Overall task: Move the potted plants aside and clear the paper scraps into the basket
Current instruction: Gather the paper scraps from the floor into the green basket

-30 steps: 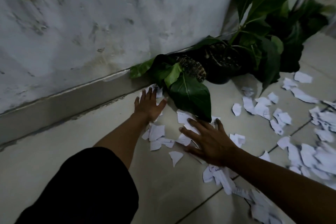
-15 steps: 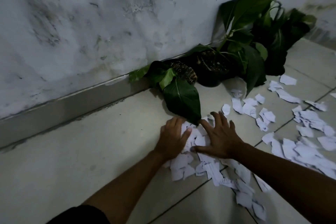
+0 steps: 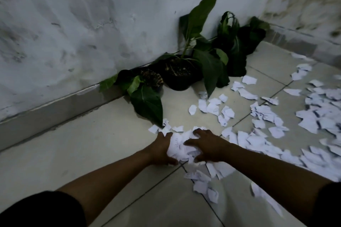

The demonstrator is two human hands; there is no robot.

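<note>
Both hands have closed in from a wide spread a second ago: left hand (image 3: 162, 150) and right hand (image 3: 206, 146) now cup a gathered wad of paper scraps (image 3: 180, 146) between them, fingers curled round it, on the floor just in front of the drooping leaf of the near potted plant (image 3: 147, 86). Plants sit against the wall (image 3: 92, 24), already aside. Many scraps lie right of that plant. Basket not in view; next likely lift and carry.

Bare floor tile (image 3: 88, 145) lies open leftward, while potted plants (image 3: 177, 73) block the wall (image 3: 92, 24) ahead and paper scraps (image 3: 276, 127) litter the right.
</note>
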